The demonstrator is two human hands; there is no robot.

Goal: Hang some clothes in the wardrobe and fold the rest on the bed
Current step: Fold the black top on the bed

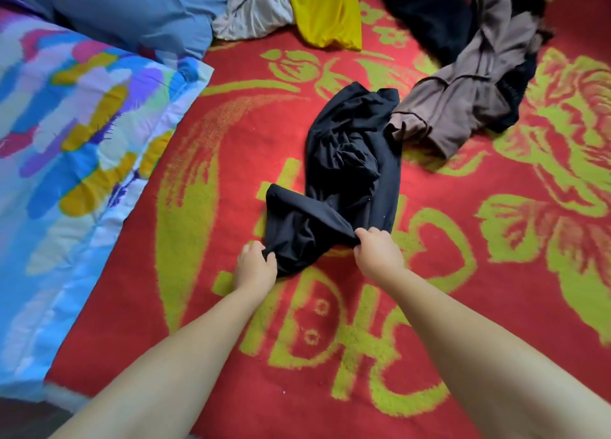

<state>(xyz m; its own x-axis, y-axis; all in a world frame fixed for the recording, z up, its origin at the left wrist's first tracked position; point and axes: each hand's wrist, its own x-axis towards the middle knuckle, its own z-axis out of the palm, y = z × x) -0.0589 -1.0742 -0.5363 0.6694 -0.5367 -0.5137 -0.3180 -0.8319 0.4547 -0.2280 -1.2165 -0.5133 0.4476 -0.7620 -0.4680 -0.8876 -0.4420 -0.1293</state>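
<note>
At far left a colourful quilt (76, 134) and a blue pillow (132, 12) are pushed aside, probably so the red blanket (231, 141) on the bed is kept free for folding. The black garment (350, 160) is laid crumpled mid-bed, its near edge bunched. That edge is pinched by the left hand (256, 266), fingers curled into the cloth, and further along by the right hand (377, 250), grip likewise clamped on fabric; likely held so for spreading flat before a fold. Just beside it, touching, a brown garment (463, 84) is heaped on other black clothes (426, 18). A grey cloth (251, 12) and a yellow cloth (325, 8) are piled at the top, not yet folded.
</note>
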